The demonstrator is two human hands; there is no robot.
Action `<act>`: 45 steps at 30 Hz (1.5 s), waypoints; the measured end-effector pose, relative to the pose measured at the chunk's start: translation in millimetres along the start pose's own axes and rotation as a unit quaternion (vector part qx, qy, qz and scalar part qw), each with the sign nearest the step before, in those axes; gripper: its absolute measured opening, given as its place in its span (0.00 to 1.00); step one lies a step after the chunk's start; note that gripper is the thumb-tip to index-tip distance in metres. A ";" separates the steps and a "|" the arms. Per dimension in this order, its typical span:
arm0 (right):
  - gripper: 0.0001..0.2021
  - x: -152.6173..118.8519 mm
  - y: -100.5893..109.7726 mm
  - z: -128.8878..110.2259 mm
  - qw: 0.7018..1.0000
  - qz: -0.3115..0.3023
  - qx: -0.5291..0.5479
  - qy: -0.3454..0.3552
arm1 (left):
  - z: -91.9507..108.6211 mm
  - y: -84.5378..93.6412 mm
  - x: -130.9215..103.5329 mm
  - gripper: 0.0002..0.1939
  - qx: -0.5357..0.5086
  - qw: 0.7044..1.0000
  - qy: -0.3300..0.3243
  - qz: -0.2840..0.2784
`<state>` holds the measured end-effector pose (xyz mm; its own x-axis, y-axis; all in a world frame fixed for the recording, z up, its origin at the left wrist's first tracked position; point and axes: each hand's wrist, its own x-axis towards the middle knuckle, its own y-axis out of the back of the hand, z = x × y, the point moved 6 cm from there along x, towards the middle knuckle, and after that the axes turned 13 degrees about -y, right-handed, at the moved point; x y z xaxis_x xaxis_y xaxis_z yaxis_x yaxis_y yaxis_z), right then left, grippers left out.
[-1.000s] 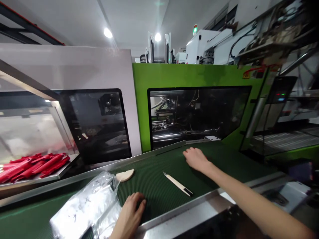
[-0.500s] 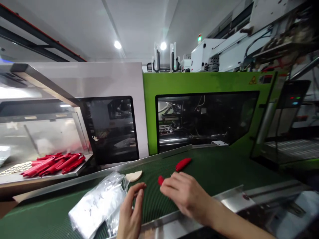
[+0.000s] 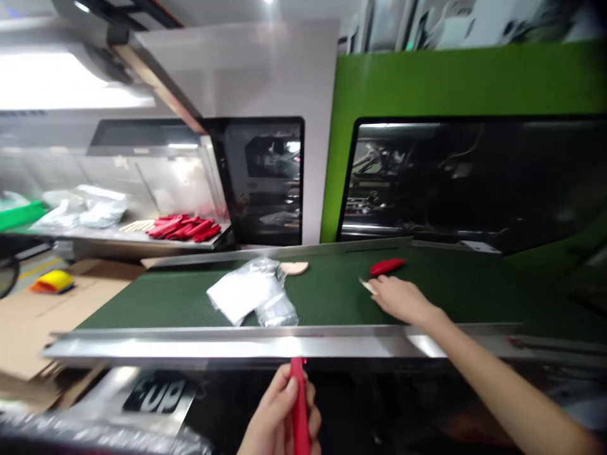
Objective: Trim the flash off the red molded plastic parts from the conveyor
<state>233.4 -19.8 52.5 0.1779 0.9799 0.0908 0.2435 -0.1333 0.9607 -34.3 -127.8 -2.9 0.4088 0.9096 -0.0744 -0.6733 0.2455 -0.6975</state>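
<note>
In front of the conveyor's near rail, my left hand (image 3: 284,407) is closed around a long, narrow red plastic part (image 3: 300,411), held roughly upright. My right hand (image 3: 401,298) is over the green conveyor belt (image 3: 332,303), its fingers pinching a thin, pale, pointed piece (image 3: 368,287) whose kind I cannot make out. Just beyond those fingers, a second red plastic part (image 3: 387,266) lies on the belt. Farther left on the belt are a clear plastic bag with white contents (image 3: 246,291) and a pale, half-round flat piece (image 3: 294,268).
A metal rail (image 3: 237,344) runs along the belt's near side. Red parts are heaped on a shelf (image 3: 183,227) at the left, near plastic bags (image 3: 102,205). Cardboard (image 3: 28,322) with a yellow item (image 3: 51,282) lies below. A green machine (image 3: 455,82) stands behind the belt.
My view has tipped down and swung left. A red part is now in my left hand, which was empty over the belt; my right hand, earlier on a red part, now pinches the pale piece.
</note>
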 end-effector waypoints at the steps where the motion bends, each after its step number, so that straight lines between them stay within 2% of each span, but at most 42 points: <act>1: 0.12 7.5 -8.6 14.2 1.000 -0.006 -0.018 -0.024 | 2.8 2.2 -7.0 0.14 -0.012 0.999 -0.004 0.034; 3: 0.11 14.8 -20.9 32.6 0.998 -0.015 -0.040 -0.048 | 8.4 5.7 -20.1 0.10 -0.026 0.996 -0.011 0.090; 5: 0.10 11.6 -22.9 36.9 0.998 0.002 -0.043 -0.051 | 10.3 8.6 -31.7 0.09 -0.035 0.991 -0.014 0.125; 7: 0.11 -3.0 -14.2 27.9 0.998 0.050 -0.025 -0.040 | 7.5 12.3 -42.0 0.09 -0.044 0.987 -0.014 0.154; 10: 0.18 -45.5 5.6 -5.5 0.993 0.116 0.027 0.005 | -2.4 15.7 -53.7 0.12 -0.065 0.982 -0.002 0.178; 12: 0.18 -80.8 9.5 -36.9 0.992 0.083 0.076 0.064 | -9.5 15.4 -59.0 0.14 -0.095 0.978 0.014 0.187; 14: 0.17 -116.1 2.9 -69.3 0.976 -0.030 0.171 0.134 | -13.1 13.9 -62.9 0.15 -0.110 0.975 0.021 0.194; 16: 0.16 -144.5 -4.1 -91.4 0.957 -0.098 0.225 0.157 | -12.5 11.5 -66.3 0.14 -0.093 0.976 0.015 0.196; 18: 0.16 -162.5 -9.5 -102.2 0.946 -0.121 0.258 0.152 | -10.3 7.5 -69.5 0.12 -0.076 0.979 0.010 0.189; 20: 0.18 -173.5 -10.5 -107.2 0.939 -0.110 0.283 0.160 | -9.5 2.3 -72.3 0.11 -0.083 0.981 0.013 0.177; 25: 0.22 -190.1 -3.0 -114.2 0.936 -0.035 0.261 0.235 | -12.9 -5.7 -76.3 0.10 -0.133 0.979 0.025 0.150; 29: 0.24 -194.9 -1.6 -119.4 0.940 -0.030 0.228 0.252 | -13.0 -8.8 -78.1 0.09 -0.140 0.980 0.025 0.136; 37: 0.19 -195.8 8.0 -127.7 0.937 0.042 0.197 0.284 | -2.7 -16.1 -84.1 0.10 -0.085 0.976 0.063 0.192; 45: 0.17 -197.5 10.1 -127.8 0.937 0.050 0.189 0.289 | -2.1 -16.4 -83.7 0.11 -0.062 0.979 0.068 0.181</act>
<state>79.0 -195.7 77.8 -0.3014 0.8617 0.4082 0.5932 -0.1657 0.7878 -56.1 -208.6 13.3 0.2416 0.8746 -0.4204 -0.7119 -0.1347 -0.6893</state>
